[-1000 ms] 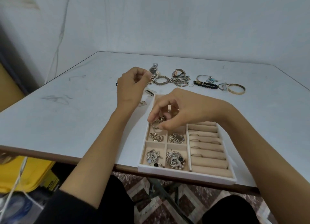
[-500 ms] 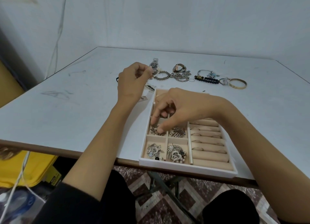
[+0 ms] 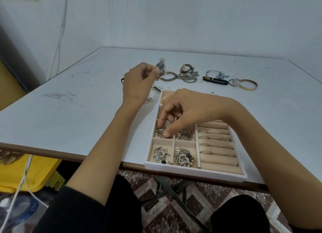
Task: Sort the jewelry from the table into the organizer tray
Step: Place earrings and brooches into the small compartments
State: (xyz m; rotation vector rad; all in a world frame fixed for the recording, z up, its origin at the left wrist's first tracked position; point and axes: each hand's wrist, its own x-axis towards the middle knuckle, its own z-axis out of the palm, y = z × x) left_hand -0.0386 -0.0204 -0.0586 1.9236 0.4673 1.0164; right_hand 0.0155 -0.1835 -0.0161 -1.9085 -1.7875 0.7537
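The organizer tray [image 3: 191,171], white-rimmed with beige compartments, sits at the table's front edge. My right hand [image 3: 184,109] reaches down into a left-column compartment, its thumb and forefinger pinching a silver piece [image 3: 160,133] that lies there. My left hand [image 3: 136,83] hovers over the table behind the tray with curled fingers, thumb against forefinger on a small item mostly hidden in the fist. On the table beyond lie a silver watch [image 3: 160,65], a grey bead bracelet [image 3: 168,76], a second watch [image 3: 187,68], a chain [image 3: 190,77], a black bead bracelet [image 3: 216,81] and a gold bangle [image 3: 248,87].
The tray's near compartments hold silver brooches [image 3: 161,154] and a heart pendant [image 3: 183,158]; rings sit in the roll slots [image 3: 216,142]. Two small pieces [image 3: 156,89] lie left of the tray. The tray overhangs the table edge. A yellow bin [image 3: 26,173] stands below left.
My right hand has come down from above the tray into the left-column compartment with the silver piece. My left hand has stayed where it was.
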